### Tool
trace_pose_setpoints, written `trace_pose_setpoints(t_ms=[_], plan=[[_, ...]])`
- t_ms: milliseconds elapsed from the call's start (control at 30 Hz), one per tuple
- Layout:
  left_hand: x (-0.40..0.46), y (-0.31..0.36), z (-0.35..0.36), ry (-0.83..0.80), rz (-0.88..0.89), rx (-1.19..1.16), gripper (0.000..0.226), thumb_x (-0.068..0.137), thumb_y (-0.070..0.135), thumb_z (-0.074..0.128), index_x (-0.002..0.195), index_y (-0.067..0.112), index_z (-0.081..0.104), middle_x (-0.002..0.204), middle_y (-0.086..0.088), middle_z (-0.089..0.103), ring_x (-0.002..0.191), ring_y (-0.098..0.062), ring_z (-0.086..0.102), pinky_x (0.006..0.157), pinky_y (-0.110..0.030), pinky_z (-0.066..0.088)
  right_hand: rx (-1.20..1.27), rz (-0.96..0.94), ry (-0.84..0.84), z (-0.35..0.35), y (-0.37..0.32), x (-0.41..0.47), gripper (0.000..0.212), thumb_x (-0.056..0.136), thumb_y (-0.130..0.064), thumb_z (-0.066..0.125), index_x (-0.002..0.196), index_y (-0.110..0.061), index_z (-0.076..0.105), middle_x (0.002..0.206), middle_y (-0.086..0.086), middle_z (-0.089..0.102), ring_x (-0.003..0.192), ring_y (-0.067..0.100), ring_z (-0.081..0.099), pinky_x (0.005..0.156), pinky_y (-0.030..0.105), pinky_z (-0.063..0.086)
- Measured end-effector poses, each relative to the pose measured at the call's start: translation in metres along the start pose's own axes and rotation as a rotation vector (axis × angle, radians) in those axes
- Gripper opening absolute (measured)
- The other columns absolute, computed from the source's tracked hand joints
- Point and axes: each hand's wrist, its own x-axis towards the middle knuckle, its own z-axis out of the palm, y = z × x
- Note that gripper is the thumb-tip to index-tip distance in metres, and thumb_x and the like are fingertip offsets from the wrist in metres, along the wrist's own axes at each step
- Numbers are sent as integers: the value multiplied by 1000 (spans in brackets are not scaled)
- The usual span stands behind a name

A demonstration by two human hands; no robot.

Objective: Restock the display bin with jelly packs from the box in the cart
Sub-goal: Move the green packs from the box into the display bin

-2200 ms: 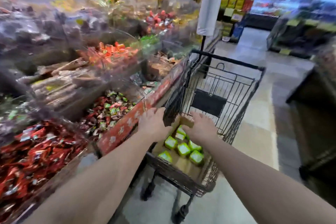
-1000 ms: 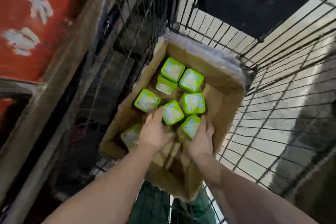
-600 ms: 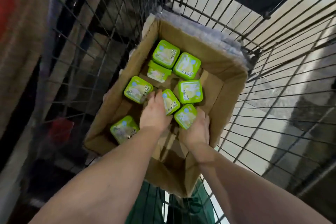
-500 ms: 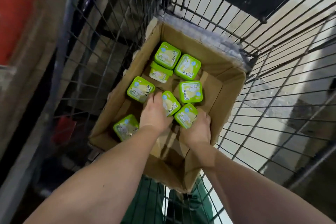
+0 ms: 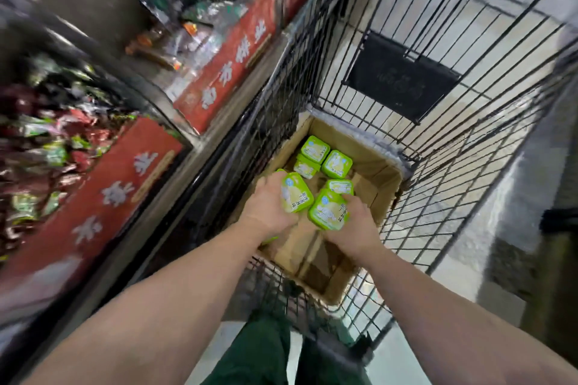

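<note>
An open cardboard box (image 5: 380,180) sits in the black wire cart (image 5: 463,147). Both of my hands are raised just above the box. My left hand (image 5: 267,208) grips one green jelly pack (image 5: 295,194). Beside it, my right hand (image 5: 353,228) grips another green jelly pack (image 5: 328,211). Several more green jelly packs (image 5: 336,163) lie at the far end of the box. The display bin (image 5: 103,197) with a red front panel runs along the left, beside the cart.
Wrapped sweets in red and green (image 5: 43,147) fill the near bin at left. A second red-fronted bin (image 5: 231,50) lies further along. A black plate (image 5: 403,81) hangs on the cart's far wall. Grey floor tiles (image 5: 500,197) lie to the right.
Both hands have closed on a jelly pack each and lifted them up out of the box. The view has swung up, bringing the display bins into sight at left.
</note>
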Motion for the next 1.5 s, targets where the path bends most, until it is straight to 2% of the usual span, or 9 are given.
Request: trace_pose_setpoints(t_ms=[167, 267, 400, 533, 700, 900, 1100, 1267, 1500], plan=[[-61, -4, -45, 182, 7, -104, 98, 64, 25, 79, 145, 13, 26, 140, -9, 41, 131, -22, 40, 104, -28, 35, -102, -182, -39, -24, -50, -37, 95, 64, -21, 84, 145, -16, 34, 137, 8, 48, 127, 24, 47, 95, 24, 38], [-117, -19, -66, 305, 5, -162, 95, 61, 27, 81, 141, 11, 32, 130, -7, 48, 121, -23, 49, 96, -24, 38, -184, -326, -61, -26, -78, -75, 93, 67, -26, 83, 145, -16, 33, 143, 7, 43, 132, 24, 41, 102, 28, 35], [-201, -49, -89, 443, -3, -212, 93, 47, 39, 74, 131, 17, 39, 116, -6, 55, 107, -25, 57, 92, -37, 49, -206, -520, -94, -16, -111, -135, 90, 64, -26, 84, 141, -16, 38, 135, 7, 49, 128, 25, 45, 101, 29, 37], [-285, -80, -113, 603, -11, -230, 82, 62, 24, 81, 132, 17, 38, 115, 0, 47, 105, -18, 53, 84, -20, 39, -266, -669, -144, 2, -151, -200, 90, 64, -27, 84, 141, -19, 39, 133, 3, 51, 119, 18, 50, 86, 18, 35], [-386, -135, -158, 842, -80, -265, 89, 56, 41, 83, 130, 17, 41, 119, -1, 52, 101, -12, 52, 85, -22, 42, -394, -909, -236, 45, -225, -281, 92, 63, -29, 86, 142, -17, 39, 135, 3, 51, 120, 18, 49, 95, 21, 37], [-490, -241, -208, 1084, -229, -329, 84, 59, 34, 84, 129, 14, 43, 115, -3, 56, 101, -18, 58, 85, -27, 46, -436, -1096, -317, 146, -316, -373, 88, 63, -31, 85, 139, -20, 42, 123, 0, 58, 106, 14, 56, 87, 22, 44], [-584, -388, -258, 1171, -407, -362, 94, 55, 44, 80, 133, 16, 36, 126, -10, 50, 119, -26, 51, 101, -36, 43, -434, -1206, -431, 296, -388, -462, 87, 58, -29, 88, 135, -15, 48, 119, 2, 62, 101, 13, 59, 82, 18, 42], [-638, -480, -298, 1195, -523, -308, 89, 63, 32, 84, 135, 9, 37, 131, -15, 50, 120, -30, 49, 97, -34, 41, -450, -1159, -487, 396, -425, -503, 81, 61, -29, 87, 132, -16, 51, 110, -1, 63, 87, 11, 62, 72, 16, 48], [-658, -542, -308, 1202, -534, -384, 86, 62, 38, 85, 131, 11, 41, 119, -5, 50, 110, -22, 50, 88, -30, 39, -593, -1062, -573, 498, -419, -529, 96, 68, -38, 82, 147, -16, 31, 148, 5, 35, 134, 20, 39, 106, 26, 34]])
